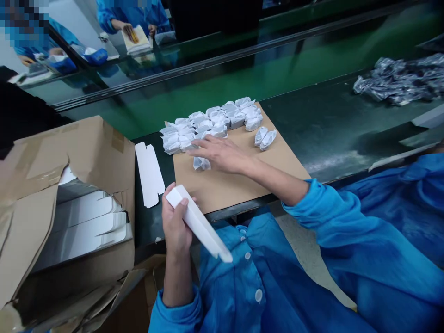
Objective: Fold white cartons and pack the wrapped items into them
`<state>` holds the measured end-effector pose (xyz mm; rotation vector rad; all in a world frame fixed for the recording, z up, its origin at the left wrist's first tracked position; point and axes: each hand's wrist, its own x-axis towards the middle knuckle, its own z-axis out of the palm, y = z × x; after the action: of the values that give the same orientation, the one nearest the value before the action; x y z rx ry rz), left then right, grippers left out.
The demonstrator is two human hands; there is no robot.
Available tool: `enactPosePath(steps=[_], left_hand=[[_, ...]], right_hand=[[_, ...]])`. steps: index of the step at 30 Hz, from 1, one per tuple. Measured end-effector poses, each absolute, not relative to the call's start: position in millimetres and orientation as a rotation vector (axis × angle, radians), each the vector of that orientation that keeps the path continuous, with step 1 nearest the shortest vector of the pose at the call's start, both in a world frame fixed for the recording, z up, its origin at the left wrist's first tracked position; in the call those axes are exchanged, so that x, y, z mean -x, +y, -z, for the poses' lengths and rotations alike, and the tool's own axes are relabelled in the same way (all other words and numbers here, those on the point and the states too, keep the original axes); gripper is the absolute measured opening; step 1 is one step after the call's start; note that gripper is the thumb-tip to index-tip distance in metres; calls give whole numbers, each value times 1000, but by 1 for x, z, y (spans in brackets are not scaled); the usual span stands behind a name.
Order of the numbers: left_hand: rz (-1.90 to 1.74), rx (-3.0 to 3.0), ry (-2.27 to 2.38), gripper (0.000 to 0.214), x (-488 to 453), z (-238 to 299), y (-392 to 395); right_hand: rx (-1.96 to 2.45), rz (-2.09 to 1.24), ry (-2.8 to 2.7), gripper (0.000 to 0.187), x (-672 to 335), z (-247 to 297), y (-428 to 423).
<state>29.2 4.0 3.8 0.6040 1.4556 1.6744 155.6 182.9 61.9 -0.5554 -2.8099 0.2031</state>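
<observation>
Left hand (176,225) sits at about seven o'clock in the view, low and close to the person's blue smock. It is closed around a white carton (198,223), thumb on the upper face and fingers wrapped behind. The carton is long and slim, slanting from its upper end at ten o'clock down to its lower end at four o'clock.

Right hand (222,155) reaches in from four o'clock over a cardboard sheet (239,187) lying on the dark surface (329,132). Its fingers are stretched out nearly flat and spread, gripping nothing firmly. A single wrapped packet (201,163) lies on the sheet against the underside of the hand, near the thumb. I cannot tell whether the thumb presses on it.

Just beyond the fingertips, toward twelve o'clock, a pile of packets (208,121) in whitish wrap crowds the far edge of the sheet. Two loose packets (265,138) lie a little apart at the pile's four o'clock.

At nine o'clock of the sheet, a flat carton blank (150,174) rests on the surface. Further toward nine o'clock stands a torn cardboard box (86,148) holding a stack of blanks (88,226).

Beyond the surface, a green belt (294,69) runs across the view. A silvery heap (402,81) lies at two o'clock. At eleven o'clock a co-worker's hand (129,30) in a blue sleeve holds something pale.
</observation>
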Motion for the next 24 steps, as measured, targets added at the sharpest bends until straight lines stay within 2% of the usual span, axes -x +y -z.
enactPosePath(steps=[2,4,6,9,11,13,16,19,22,24], left_hand=[[-1826,-545,1454,47,-24,0,20],[-1903,-555,1501,40,-18,7,33],[-1927,-562,1534,45,-13,15,40],[-1853,-750,1772,64,-7,16,32],[-1645,-1125,2112,75,-3,9,19],[-1297,-1627,2260,77,3,-1,8],[-812,-2201,1923,75,13,-11,8],[-468,-2424,1677,65,21,-15,24],[-296,-2469,1627,52,24,-15,37],[-285,-2490,1665,50,23,-14,38]], right_hand=[[490,-172,-2947,46,-145,-59,203],[581,-328,-2972,29,-143,-55,214],[729,-579,-2966,20,-153,-53,217],[846,-792,-3037,22,-186,-54,216],[991,-631,-2980,26,-208,-55,211],[1092,-439,-2829,33,-224,-54,204],[1036,-418,-2721,40,-231,-50,191],[983,-306,-2683,50,-223,-41,178],[924,-132,-2734,41,-212,-29,170],[892,-141,-2783,35,-207,-24,174]])
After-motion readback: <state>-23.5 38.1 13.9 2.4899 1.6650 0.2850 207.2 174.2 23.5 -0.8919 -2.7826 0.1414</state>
